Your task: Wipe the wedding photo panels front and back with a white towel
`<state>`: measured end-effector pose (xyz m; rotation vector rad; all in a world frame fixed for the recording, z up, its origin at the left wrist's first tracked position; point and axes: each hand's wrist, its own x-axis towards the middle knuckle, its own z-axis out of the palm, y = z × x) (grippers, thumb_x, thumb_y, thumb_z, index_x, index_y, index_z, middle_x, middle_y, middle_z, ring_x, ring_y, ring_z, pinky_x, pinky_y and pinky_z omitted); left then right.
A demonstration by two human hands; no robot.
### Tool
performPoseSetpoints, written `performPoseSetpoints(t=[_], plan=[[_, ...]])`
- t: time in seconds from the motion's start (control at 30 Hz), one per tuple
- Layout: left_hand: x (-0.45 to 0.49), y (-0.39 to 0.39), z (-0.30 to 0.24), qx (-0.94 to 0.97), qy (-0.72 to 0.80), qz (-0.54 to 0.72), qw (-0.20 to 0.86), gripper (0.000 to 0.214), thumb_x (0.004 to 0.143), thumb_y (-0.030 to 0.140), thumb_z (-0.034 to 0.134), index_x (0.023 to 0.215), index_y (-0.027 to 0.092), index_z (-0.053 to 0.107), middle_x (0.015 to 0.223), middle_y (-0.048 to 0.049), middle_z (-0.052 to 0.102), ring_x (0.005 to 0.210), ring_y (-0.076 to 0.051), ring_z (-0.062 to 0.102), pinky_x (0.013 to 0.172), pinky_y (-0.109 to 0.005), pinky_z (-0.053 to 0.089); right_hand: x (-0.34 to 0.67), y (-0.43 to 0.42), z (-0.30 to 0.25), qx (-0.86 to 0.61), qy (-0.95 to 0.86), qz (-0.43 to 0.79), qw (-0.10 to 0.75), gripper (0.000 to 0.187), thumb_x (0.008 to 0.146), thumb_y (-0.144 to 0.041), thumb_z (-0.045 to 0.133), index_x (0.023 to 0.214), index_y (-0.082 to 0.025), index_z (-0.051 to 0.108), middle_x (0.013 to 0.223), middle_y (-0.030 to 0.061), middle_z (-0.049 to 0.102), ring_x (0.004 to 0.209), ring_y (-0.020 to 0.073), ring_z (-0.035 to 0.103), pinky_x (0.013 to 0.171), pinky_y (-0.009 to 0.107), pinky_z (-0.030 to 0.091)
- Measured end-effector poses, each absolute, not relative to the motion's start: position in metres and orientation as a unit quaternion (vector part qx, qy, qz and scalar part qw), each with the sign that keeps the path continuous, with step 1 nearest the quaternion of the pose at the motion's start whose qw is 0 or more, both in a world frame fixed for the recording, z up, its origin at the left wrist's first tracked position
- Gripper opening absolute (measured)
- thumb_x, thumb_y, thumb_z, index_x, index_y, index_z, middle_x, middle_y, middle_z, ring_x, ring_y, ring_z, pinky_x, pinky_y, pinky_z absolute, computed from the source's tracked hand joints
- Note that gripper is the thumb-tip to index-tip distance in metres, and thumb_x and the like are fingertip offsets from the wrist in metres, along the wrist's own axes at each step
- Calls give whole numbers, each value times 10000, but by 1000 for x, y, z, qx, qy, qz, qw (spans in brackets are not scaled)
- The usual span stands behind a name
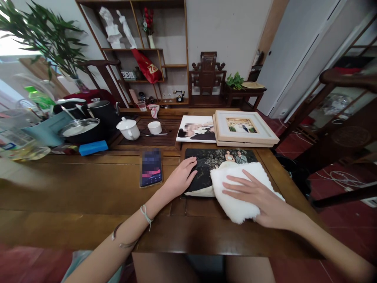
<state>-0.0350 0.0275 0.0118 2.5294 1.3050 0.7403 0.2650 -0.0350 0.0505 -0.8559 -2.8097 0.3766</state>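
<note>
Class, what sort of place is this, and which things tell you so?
Probably a sitting room in a home: shelves with white statues, a carved wooden chair, and a framed photo on the wooden table.

L hand (182, 175) on dark photo (204, 173); R hand (255, 195) spread on white cloth (232, 204) partly over it; phone (151, 168) nr L hand

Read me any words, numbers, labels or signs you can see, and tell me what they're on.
"0 3" on the small white blocks; the last character is unclear.
"7" on the red cloth; the mark beside it is unclear.
The phone screen is too blurred to read.
</note>
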Motion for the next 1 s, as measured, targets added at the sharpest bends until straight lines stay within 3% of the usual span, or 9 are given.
performPoseSetpoints(t=[0.1,0.33,0.5,0.77,1.0], plan=[[-35,27,12,857,442,245,101,349,960,254,414,1261,135,543,1386,-137,515,1319,-235,453,1124,-434,369,266,-40,52,-279,-946,144,83,931,563,-51,460,1451,-309,355,1503,8,370,1412,255,258,1142,581,24],[-35,29,11,856,443,247,104,346,958,249,426,1269,144,537,1392,-133,511,1312,-235,460,1124,-437,370,273,26,42,-327,-928,120,130,696,763,-159,542,1421,-336,400,1458,21,445,1370,260,351,1130,589,122],[-36,28,13,853,449,242,110,349,957,243,440,1262,105,542,1391,-148,508,1323,-232,448,1138,-406,353,277,70,35,-393,-903,83,153,543,849,-274,520,1388,-256,465,1414,80,500,1338,263,403,1122,575,177],[-36,28,13,853,448,246,104,339,957,234,438,1259,121,543,1389,-145,515,1317,-231,459,1126,-421,369,276,24,38,-342,-925,96,135,770,678,-102,514,1413,-315,422,1453,33,453,1370,277,348,1119,621,90],[-35,28,13,853,446,251,107,339,958,236,425,1258,130,543,1391,-141,513,1320,-230,454,1126,-426,367,268,-53,54,-291,-942,148,76,889,631,-52,492,1462,-325,332,1495,19,381,1403,279,276,1135,609,6]])
